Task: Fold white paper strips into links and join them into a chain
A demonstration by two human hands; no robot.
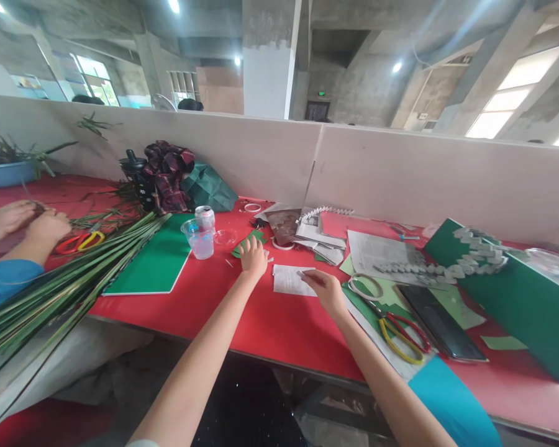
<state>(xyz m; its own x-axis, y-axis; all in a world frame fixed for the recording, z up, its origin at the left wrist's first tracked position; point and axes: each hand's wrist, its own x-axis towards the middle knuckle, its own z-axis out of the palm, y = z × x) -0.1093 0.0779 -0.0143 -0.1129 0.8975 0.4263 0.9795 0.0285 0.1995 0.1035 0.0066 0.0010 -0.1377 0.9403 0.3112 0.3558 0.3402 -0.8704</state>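
My left hand [253,257] reaches over the red tabletop with its fingers spread, holding nothing. Its fingertips are by some cut green paper [242,249], partly covered by the hand. My right hand [325,288] is closed in a pinch at the right side of a small printed paper sheet [286,280] lying flat on the table. Between its fingertips shows a small greyish piece of paper [300,274]; its exact shape is too small to make out. Just right of that hand lie a white ring [365,287] and scissors [400,335] with red and yellow handles.
A plastic cup [199,241] and a can [205,218] stand left of my left hand, near a green notebook [153,267]. Folded-paper chain [466,267], a phone [440,323] and a green box [517,304] lie right. At left, another person's hands [46,226] work near long leaves [88,267].
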